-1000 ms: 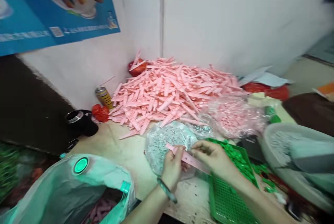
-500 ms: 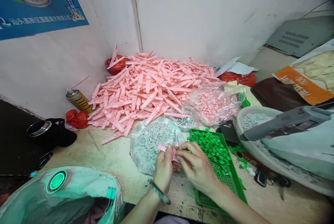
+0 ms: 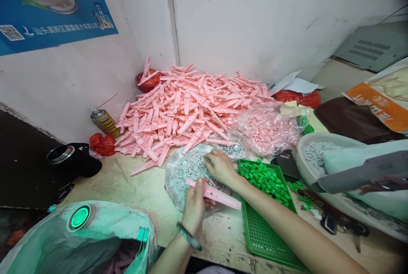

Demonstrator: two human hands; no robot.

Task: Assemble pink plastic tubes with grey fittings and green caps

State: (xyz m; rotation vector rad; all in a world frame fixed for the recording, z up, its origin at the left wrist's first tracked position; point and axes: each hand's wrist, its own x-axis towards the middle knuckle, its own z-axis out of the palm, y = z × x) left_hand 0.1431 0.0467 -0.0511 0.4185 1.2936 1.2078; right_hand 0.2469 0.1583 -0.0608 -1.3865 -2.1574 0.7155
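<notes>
My left hand point(image 3: 195, 204), with a bracelet at the wrist, is closed round a long pink plastic piece point(image 3: 223, 198) that points to the right. Beyond it, my right hand point(image 3: 219, 164) reaches over the right side of a clear bag of small whitish parts point(image 3: 185, 172); its fingers are bent down at the parts, and whether they pinch one cannot be made out. A large heap of pink pieces point(image 3: 178, 112) lies behind the bag. Under my right forearm stands a green tray point(image 3: 266, 240) with small green parts point(image 3: 266, 180).
An open sack point(image 3: 105, 218) fills the front left, near a black cup point(image 3: 68, 159) and a spray can point(image 3: 105, 123). At the right, a grey tool point(image 3: 366, 174) lies across a white basin point(image 3: 301, 150). Keys point(image 3: 344, 225) lie beside the tray.
My right hand has left the pink piece and moved up and left to the whitish parts. The pink piece now shows at full length in my left hand. The view has shifted slightly.
</notes>
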